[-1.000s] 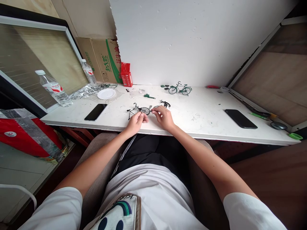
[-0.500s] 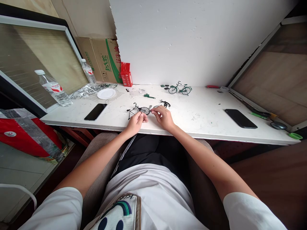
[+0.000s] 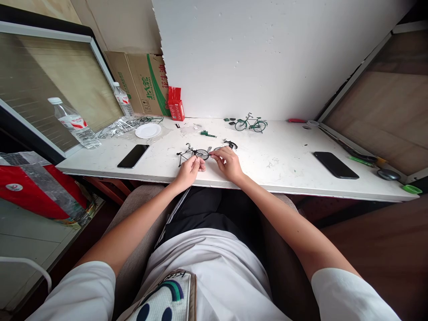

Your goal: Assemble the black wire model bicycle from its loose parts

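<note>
A black miniature bicycle [image 3: 201,154] with one spoked wheel fitted lies near the table's front edge, its frame and handlebar to the left. My left hand [image 3: 191,170] is closed, thumb and fingers pinched on the bicycle's frame below the wheel. My right hand [image 3: 228,161] pinches the wheel's right rim between thumb and forefinger. Just behind my right hand lie black bicycle parts [image 3: 231,144], partly hidden by it. Farther back, a green miniature bicycle [image 3: 250,123] stands upright, with a green part [image 3: 207,133] to its left.
On the white table [image 3: 281,156] lie a phone [image 3: 133,156] at left and another phone [image 3: 335,165] at right. Water bottles [image 3: 75,124], a white lid [image 3: 148,130] and a red box [image 3: 176,104] stand or lie at the back left. A computer mouse [image 3: 388,174] is far right.
Almost nothing differs. Both hands keep their pinch on the black bicycle, with only a very slight shift of the fingers.
</note>
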Demonstrator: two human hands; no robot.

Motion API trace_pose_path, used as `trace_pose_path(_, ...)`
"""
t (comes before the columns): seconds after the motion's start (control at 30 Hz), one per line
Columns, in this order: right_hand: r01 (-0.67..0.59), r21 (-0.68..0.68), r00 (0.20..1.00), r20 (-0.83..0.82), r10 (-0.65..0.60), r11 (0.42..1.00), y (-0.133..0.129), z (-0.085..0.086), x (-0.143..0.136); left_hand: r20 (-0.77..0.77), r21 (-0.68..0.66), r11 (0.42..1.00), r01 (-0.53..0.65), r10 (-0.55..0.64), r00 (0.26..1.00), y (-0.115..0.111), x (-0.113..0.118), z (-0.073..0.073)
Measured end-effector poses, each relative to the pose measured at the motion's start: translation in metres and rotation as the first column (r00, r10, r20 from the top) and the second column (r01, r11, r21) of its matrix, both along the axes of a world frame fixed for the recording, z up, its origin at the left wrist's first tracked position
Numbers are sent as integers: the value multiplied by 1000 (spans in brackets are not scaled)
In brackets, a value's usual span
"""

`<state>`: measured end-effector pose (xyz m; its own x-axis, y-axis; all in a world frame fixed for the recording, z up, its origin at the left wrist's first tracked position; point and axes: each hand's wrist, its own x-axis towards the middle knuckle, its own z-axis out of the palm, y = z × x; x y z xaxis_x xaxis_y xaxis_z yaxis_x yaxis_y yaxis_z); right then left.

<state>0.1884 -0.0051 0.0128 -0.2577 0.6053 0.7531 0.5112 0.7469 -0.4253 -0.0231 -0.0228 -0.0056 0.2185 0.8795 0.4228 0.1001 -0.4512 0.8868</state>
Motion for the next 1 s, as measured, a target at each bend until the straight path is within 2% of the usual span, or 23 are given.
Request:
trace_pose_path(0.47,-14,50,1000,17,13,999,-1,1,-1,10,-17,1000,-4,4,1000,1,0,1)
trace_pose_path(1.0,-21,40,1000,22,20,999,-2,1,-1,51,-54,999,3,0,999,3,0,2)
